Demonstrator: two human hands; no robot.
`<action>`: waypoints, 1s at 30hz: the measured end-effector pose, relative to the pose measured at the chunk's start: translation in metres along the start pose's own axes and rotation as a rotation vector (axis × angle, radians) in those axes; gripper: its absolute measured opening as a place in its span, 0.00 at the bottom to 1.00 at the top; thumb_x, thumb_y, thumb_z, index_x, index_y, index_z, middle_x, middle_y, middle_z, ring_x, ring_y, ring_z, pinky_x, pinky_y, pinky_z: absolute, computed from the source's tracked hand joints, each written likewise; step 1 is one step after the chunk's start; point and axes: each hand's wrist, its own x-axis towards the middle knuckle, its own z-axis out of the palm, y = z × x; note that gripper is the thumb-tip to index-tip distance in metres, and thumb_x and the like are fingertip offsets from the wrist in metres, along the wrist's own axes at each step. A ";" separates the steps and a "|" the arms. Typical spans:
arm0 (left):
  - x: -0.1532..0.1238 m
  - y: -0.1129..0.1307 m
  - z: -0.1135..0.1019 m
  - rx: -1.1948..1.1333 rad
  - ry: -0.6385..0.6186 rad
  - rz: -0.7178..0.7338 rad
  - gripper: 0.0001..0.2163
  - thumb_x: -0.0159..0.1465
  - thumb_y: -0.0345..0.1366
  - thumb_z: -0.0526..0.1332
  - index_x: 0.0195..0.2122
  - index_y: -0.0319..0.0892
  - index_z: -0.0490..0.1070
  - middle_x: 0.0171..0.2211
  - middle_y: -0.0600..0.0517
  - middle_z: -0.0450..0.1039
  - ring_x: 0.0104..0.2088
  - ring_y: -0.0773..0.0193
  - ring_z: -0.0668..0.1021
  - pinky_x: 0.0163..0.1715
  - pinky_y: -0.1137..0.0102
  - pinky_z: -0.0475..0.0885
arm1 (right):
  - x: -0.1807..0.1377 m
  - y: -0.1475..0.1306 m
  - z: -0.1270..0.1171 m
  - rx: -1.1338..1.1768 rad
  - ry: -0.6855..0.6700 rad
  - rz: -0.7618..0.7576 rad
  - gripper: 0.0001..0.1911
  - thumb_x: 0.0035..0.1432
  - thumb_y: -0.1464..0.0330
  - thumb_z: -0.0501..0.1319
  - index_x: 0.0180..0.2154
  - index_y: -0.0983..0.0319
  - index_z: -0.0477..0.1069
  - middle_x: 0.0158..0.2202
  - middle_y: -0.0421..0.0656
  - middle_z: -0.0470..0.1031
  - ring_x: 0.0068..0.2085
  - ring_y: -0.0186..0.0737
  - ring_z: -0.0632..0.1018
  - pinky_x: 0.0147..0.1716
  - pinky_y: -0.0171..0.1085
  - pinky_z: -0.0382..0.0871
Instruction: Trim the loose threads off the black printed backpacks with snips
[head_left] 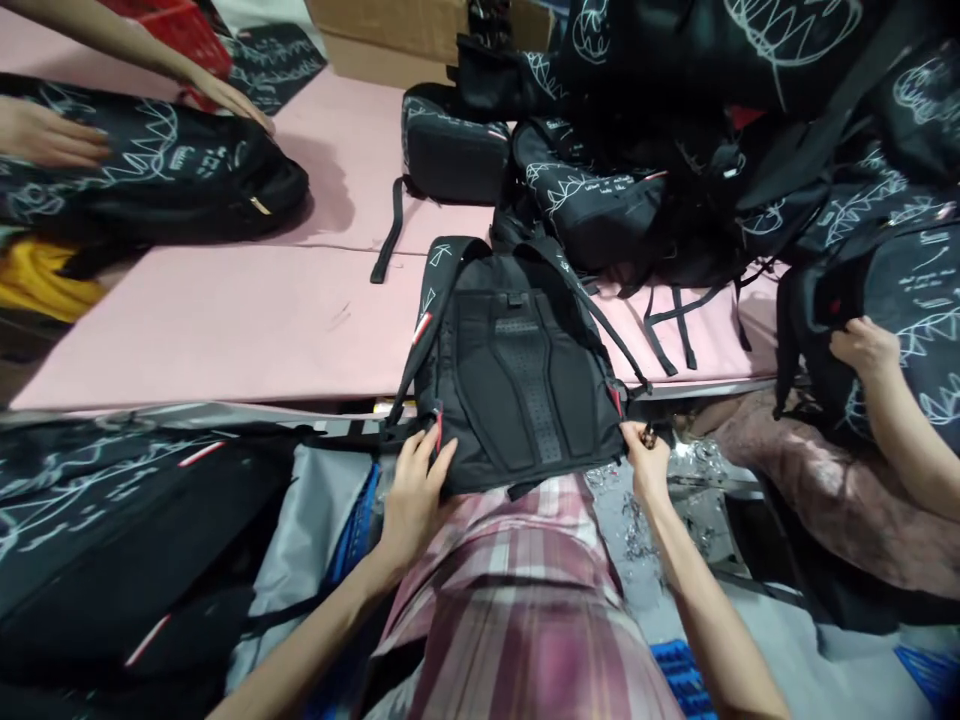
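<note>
Black backpack (pixel 525 385), back panel up, lying across the edge of the pink table (pixel 285 330), lower end overhanging toward my plaid clothing (pixel 525 610).
Head view: my left hand (pixel 412 488) and right hand (pixel 649 465) each grip a lower corner, seemingly keeping the panel spread flat; the small dark object (pixel 649 436) at the right is unclear.

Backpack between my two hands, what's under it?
The backpack overlaps the pink table and, at its bottom edge, plaid clothing; whatever lies directly beneath is covered, so I can't tell.
</note>
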 end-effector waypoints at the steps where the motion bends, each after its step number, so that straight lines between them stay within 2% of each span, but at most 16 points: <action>1: 0.004 0.001 0.003 0.011 0.018 0.000 0.31 0.58 0.37 0.60 0.60 0.43 0.49 0.58 0.38 0.53 0.58 0.43 0.58 0.52 0.51 0.64 | 0.006 -0.002 -0.002 0.010 0.011 -0.003 0.20 0.43 0.52 0.62 0.28 0.63 0.69 0.18 0.34 0.59 0.19 0.28 0.55 0.18 0.32 0.48; 5: 0.002 0.003 0.018 -0.004 0.069 -0.013 0.29 0.58 0.40 0.60 0.59 0.44 0.52 0.57 0.39 0.56 0.57 0.43 0.60 0.50 0.53 0.66 | -0.003 -0.001 -0.017 0.009 0.037 -0.015 0.22 0.48 0.49 0.57 0.29 0.63 0.67 0.18 0.33 0.56 0.17 0.28 0.51 0.16 0.33 0.46; 8: -0.003 0.004 0.023 -0.040 0.069 -0.033 0.29 0.59 0.41 0.59 0.60 0.45 0.51 0.58 0.39 0.55 0.57 0.43 0.60 0.49 0.53 0.66 | -0.027 0.009 -0.023 -0.053 0.071 -0.044 0.18 0.49 0.53 0.59 0.25 0.62 0.65 0.20 0.36 0.60 0.20 0.31 0.58 0.19 0.33 0.53; 10: -0.004 0.003 0.024 -0.061 0.080 -0.025 0.29 0.59 0.42 0.59 0.60 0.46 0.51 0.58 0.40 0.55 0.57 0.43 0.60 0.48 0.52 0.67 | -0.040 0.015 -0.022 -0.139 0.068 -0.090 0.16 0.45 0.56 0.63 0.27 0.62 0.67 0.24 0.39 0.66 0.26 0.35 0.65 0.26 0.34 0.60; 13: -0.003 0.000 0.024 -0.057 0.105 0.007 0.30 0.58 0.43 0.60 0.59 0.44 0.52 0.57 0.38 0.55 0.56 0.43 0.60 0.50 0.52 0.65 | -0.047 0.022 -0.015 -0.279 0.061 -0.144 0.17 0.43 0.57 0.64 0.30 0.62 0.66 0.27 0.39 0.69 0.29 0.37 0.68 0.30 0.35 0.62; 19: -0.001 -0.017 0.027 -0.020 0.024 0.081 0.38 0.51 0.51 0.64 0.59 0.40 0.53 0.57 0.33 0.51 0.56 0.38 0.59 0.51 0.47 0.60 | -0.045 0.021 -0.018 -0.394 -0.011 -0.209 0.14 0.52 0.59 0.54 0.31 0.63 0.68 0.27 0.41 0.70 0.28 0.37 0.69 0.30 0.35 0.62; 23: 0.000 -0.016 0.032 -0.040 0.018 0.068 0.38 0.52 0.51 0.64 0.59 0.41 0.50 0.58 0.34 0.47 0.58 0.38 0.56 0.52 0.48 0.59 | -0.056 0.007 -0.022 -0.542 0.005 -0.223 0.13 0.54 0.61 0.50 0.29 0.62 0.67 0.25 0.41 0.70 0.27 0.39 0.68 0.30 0.37 0.61; 25: 0.000 -0.008 0.034 -0.074 0.038 0.049 0.37 0.54 0.48 0.63 0.60 0.41 0.49 0.59 0.35 0.46 0.58 0.39 0.55 0.53 0.48 0.59 | -0.074 0.002 -0.008 -0.538 -0.042 -0.233 0.11 0.53 0.64 0.50 0.28 0.61 0.66 0.24 0.41 0.70 0.27 0.39 0.69 0.31 0.37 0.62; 27: -0.001 0.001 0.035 -0.112 0.041 0.033 0.36 0.55 0.45 0.62 0.61 0.42 0.47 0.59 0.36 0.45 0.59 0.39 0.53 0.53 0.47 0.59 | -0.100 0.001 0.020 -0.488 -0.191 -0.282 0.08 0.50 0.68 0.49 0.28 0.60 0.67 0.26 0.42 0.72 0.29 0.40 0.71 0.32 0.37 0.64; 29: -0.002 0.009 0.035 -0.142 0.021 0.017 0.35 0.56 0.41 0.62 0.61 0.42 0.45 0.60 0.35 0.44 0.60 0.39 0.51 0.53 0.46 0.58 | -0.129 0.003 0.056 -0.444 -0.376 -0.314 0.10 0.49 0.70 0.50 0.30 0.59 0.68 0.28 0.42 0.74 0.31 0.40 0.73 0.34 0.37 0.65; 30: -0.002 0.012 0.034 -0.152 0.011 0.004 0.36 0.56 0.39 0.62 0.62 0.42 0.44 0.60 0.35 0.43 0.61 0.40 0.50 0.53 0.46 0.57 | -0.142 0.005 0.072 -0.428 -0.424 -0.309 0.10 0.50 0.70 0.50 0.31 0.59 0.69 0.29 0.43 0.74 0.32 0.41 0.74 0.34 0.38 0.66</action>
